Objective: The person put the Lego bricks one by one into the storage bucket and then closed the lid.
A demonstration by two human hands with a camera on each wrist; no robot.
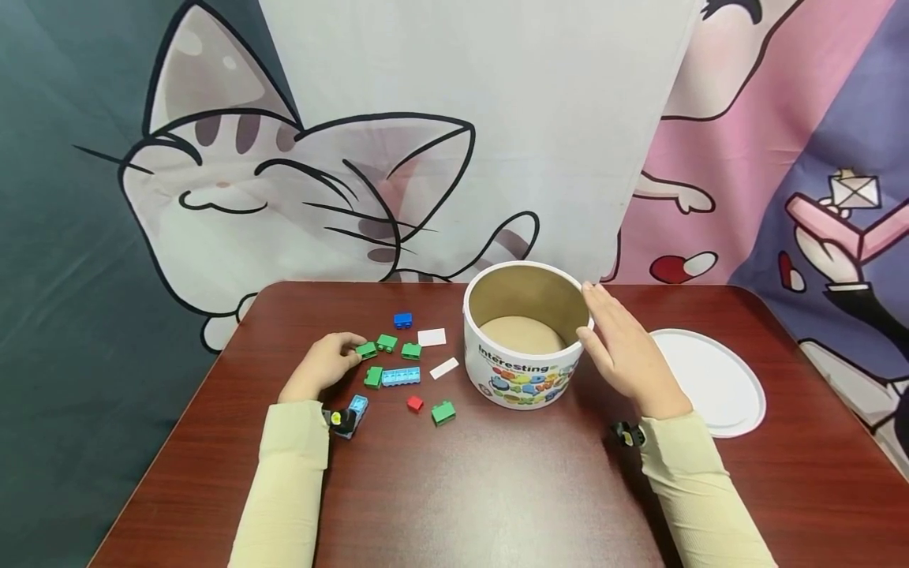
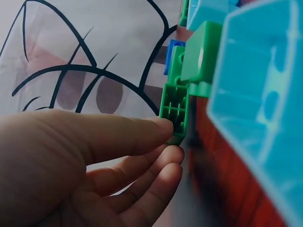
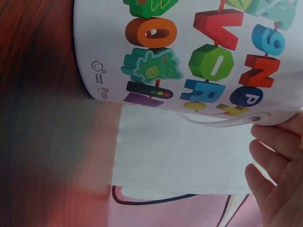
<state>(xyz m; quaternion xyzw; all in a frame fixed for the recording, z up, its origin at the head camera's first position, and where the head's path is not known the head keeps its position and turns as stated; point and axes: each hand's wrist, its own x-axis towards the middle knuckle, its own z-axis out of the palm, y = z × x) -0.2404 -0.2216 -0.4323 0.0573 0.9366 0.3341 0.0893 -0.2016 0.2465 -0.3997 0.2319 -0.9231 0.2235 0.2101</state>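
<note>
My left hand (image 1: 327, 364) pinches a green building brick (image 2: 174, 106) between thumb and fingers; its hollow underside shows in the left wrist view. More green bricks (image 1: 387, 342) lie just right of it, one beside a light blue brick (image 1: 401, 376). Another light blue brick (image 1: 358, 406) is close to my left wrist and looms large in the left wrist view. My right hand (image 1: 628, 351) has its fingers fairly straight against the right side of a white tub (image 1: 521, 390) with colourful printing. The tub stands upright without a lid, and its visible floor is bare.
A round white lid (image 1: 731, 386) lies right of the right hand. Left of the tub are a blue brick (image 1: 402, 320), a red brick (image 1: 415, 404), two white flat pieces (image 1: 432, 338) and a green brick (image 1: 443, 412). A cat-print cloth (image 1: 398, 63) hangs behind the table.
</note>
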